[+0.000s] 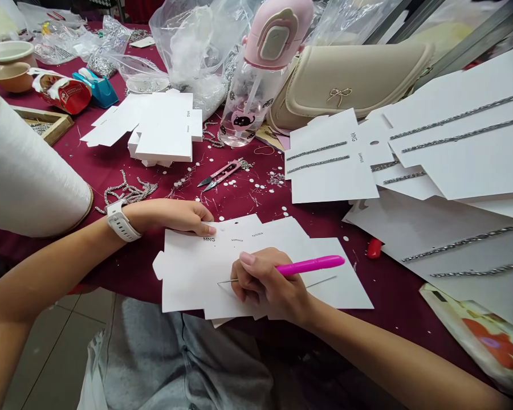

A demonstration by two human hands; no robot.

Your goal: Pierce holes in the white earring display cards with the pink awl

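My right hand (pixel 269 285) is closed round a tool with a magenta handle (pixel 314 265) and a thin metal shaft. The shaft's tip touches the white card (pixel 183 279) marked MNG, which lies on other white cards at the table's front edge. My left hand (pixel 188 217), with a white watch at the wrist, rests on the card's top left edge; its thumb lies on the card and the other fingers are curled and partly hidden. Pink-handled snips (pixel 224 173) lie above the cards, beside scattered white dots and thread bits.
A large white cone (pixel 29 165) stands at left, near silver chains (pixel 126 188). Behind are stacked white cards (pixel 166 131), a pink-topped bottle (pixel 256 80) and a beige bag (pixel 342 80). Cards with silver chains (pixel 325 176) and a flowered item (pixel 479 330) lie at right.
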